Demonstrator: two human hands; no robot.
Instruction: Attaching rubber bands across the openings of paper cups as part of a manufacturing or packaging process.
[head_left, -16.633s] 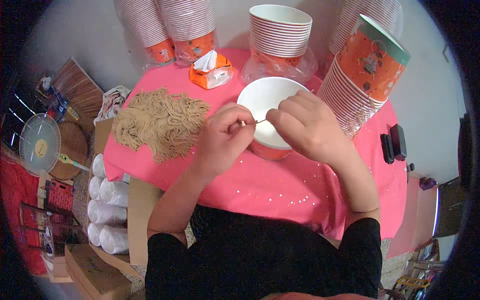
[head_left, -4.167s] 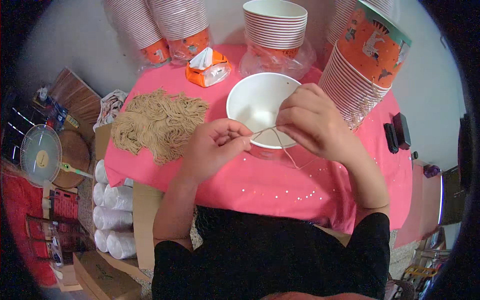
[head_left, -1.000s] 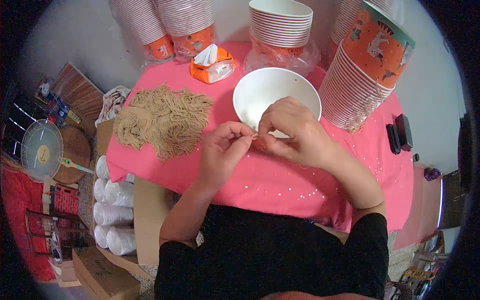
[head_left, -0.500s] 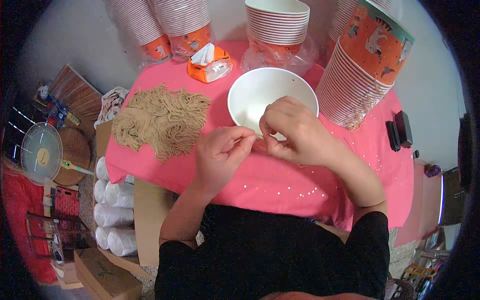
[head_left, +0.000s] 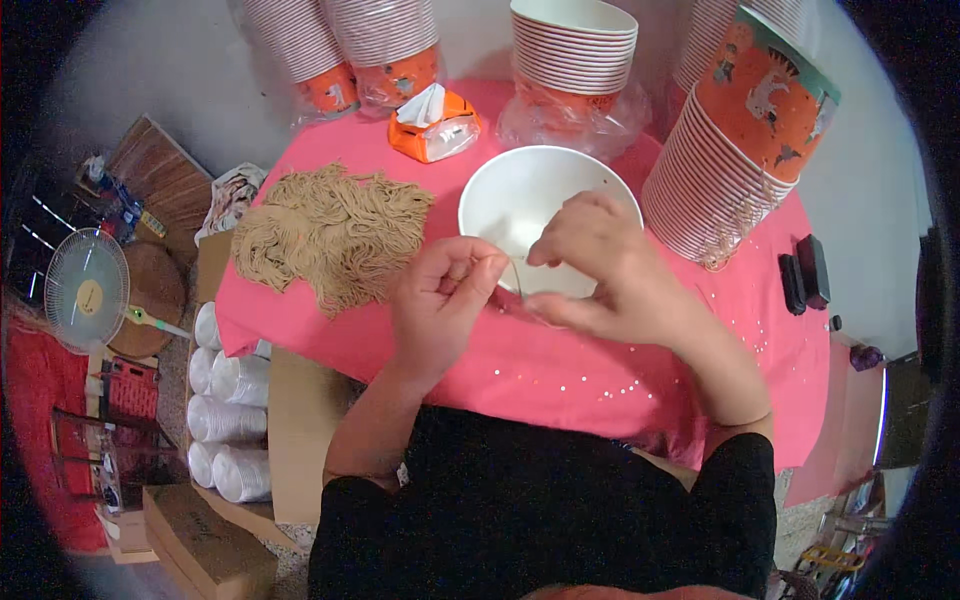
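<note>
A short piece of thin tan string (head_left: pixel 517 272) is pinched between the thumb and forefinger of my left hand (head_left: pixel 447 300). Its free end curves down near the thumb of my right hand (head_left: pixel 618 280). That hand is open, thumb and fingers spread, in front of the white paper bucket (head_left: pixel 480 195) and partly covering it. To the left of the bucket lies a loose heap of tan strings (head_left: pixel 325 235) on the pink tablecloth (head_left: pixel 400 345).
Stacked orange-and-white paper buckets (head_left: pixel 715 170) stand at the right, with tan strings hanging at their side. More bucket stacks (head_left: pixel 575 60) line the wall. An orange tissue pack (head_left: pixel 432 130), a black case (head_left: pixel 812 270) and scattered small white dots share the cloth. Wrapped white cups (head_left: pixel 230 420) fill a box lower left.
My right hand has opened and drawn slightly away from my left, exposing the string. My left hand keeps its pinch. The whole view has shifted slightly.
</note>
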